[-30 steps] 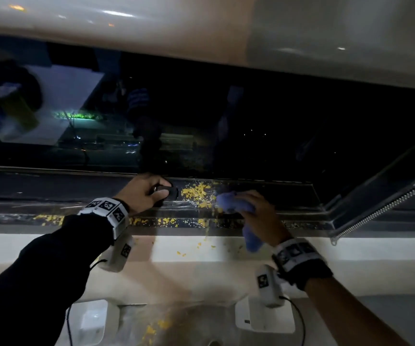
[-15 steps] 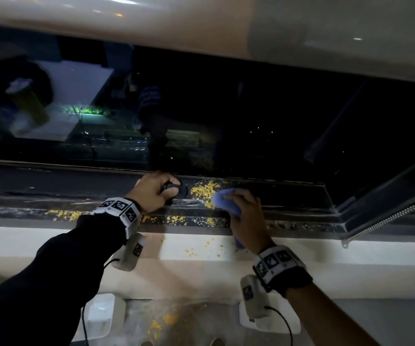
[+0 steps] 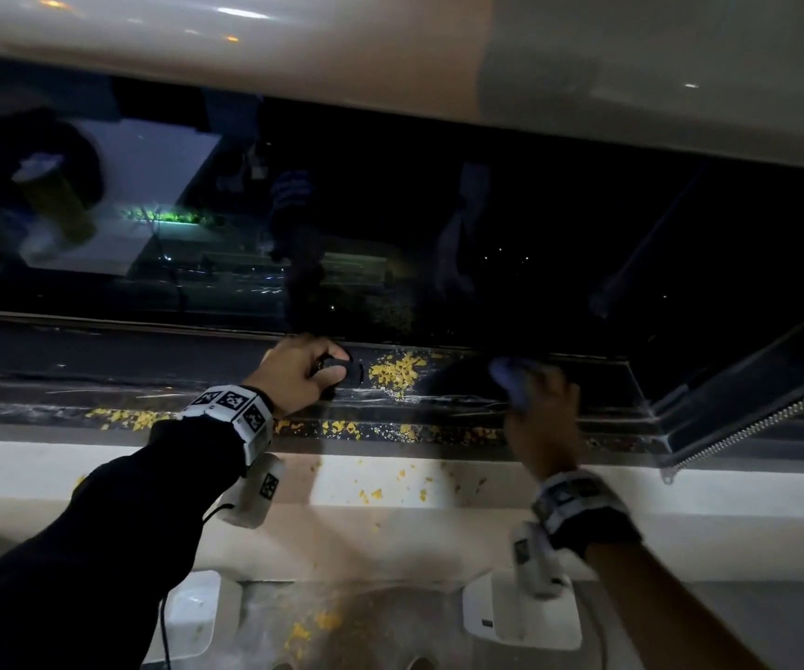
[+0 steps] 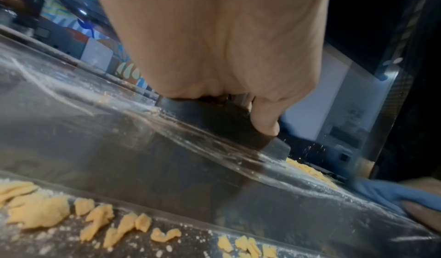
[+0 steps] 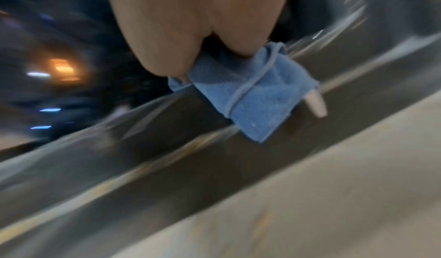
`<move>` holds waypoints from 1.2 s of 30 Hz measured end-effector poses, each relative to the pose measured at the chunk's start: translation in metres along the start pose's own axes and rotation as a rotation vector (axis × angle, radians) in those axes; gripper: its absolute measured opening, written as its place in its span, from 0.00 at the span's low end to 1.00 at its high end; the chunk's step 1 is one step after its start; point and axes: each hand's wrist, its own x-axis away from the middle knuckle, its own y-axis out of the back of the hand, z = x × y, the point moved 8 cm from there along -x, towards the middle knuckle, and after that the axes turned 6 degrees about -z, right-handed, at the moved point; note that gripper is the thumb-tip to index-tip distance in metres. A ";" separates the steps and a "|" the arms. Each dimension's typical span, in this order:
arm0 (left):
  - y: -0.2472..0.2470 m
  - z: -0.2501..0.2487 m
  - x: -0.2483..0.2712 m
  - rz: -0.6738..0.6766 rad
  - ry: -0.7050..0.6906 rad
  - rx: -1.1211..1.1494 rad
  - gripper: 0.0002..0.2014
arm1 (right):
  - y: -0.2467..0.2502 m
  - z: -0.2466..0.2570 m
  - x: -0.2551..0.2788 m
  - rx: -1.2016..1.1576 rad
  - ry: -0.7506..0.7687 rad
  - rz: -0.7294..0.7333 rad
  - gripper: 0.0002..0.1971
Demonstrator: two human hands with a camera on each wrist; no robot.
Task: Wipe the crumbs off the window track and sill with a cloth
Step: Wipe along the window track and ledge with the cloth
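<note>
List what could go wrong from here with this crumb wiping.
1. The right hand holds only a small bunched blue cloth; a fast stroke may scatter the yellow crumbs rather than gather them.
2. Crumbs already lie on the white sill and lower down by the sink; more may fall there.
3. The left hand grips a dark handle beside the pile, so crumbs could get pushed against it.

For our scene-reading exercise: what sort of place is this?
Probably an indoor window ledge at night: dark glass above a metal track, yellow crumbs, and a pale sill below.
</note>
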 end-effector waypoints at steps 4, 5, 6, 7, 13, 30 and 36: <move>0.001 0.000 -0.001 -0.007 -0.007 0.020 0.09 | -0.009 0.083 0.028 -0.427 0.181 0.077 0.23; 0.001 0.000 -0.002 -0.004 -0.006 0.024 0.09 | -0.001 0.082 0.027 -0.530 0.185 0.110 0.19; 0.000 0.001 -0.001 -0.003 -0.006 0.027 0.09 | 0.008 0.069 0.022 -0.587 0.156 0.122 0.17; -0.001 0.003 -0.001 -0.005 -0.009 0.031 0.09 | 0.021 0.048 0.015 -0.570 0.115 0.095 0.15; -0.002 0.002 0.000 -0.005 0.000 0.007 0.10 | 0.039 -0.110 -0.028 0.097 -0.313 -0.001 0.33; 0.003 -0.003 0.000 -0.036 0.046 0.006 0.11 | 0.058 -0.087 -0.032 0.044 -0.261 -0.101 0.19; 0.001 -0.002 -0.001 -0.026 0.039 0.029 0.12 | -0.012 -0.022 -0.005 0.153 -0.091 0.095 0.31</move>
